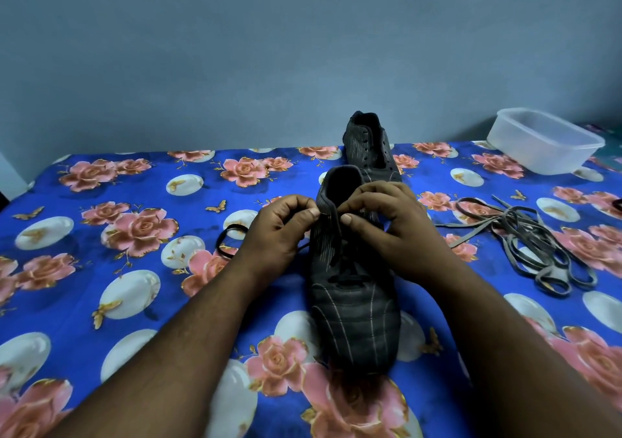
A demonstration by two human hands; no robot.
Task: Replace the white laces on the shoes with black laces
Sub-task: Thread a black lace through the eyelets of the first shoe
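Near shoe (353,306) looks like matt dark leather, stitched. Printed cloth sheet (134,175) has a slight sheen. Tub (545,141) is frosted plastic.

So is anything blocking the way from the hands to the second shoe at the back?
Nothing visible: the far dark shoe stands unlaced directly behind the near dark shoe on bare floral cloth. Both hands, left and right, are busy pinching black lace.

The near shoe (353,303) hides the far shoe's (368,145) toe.
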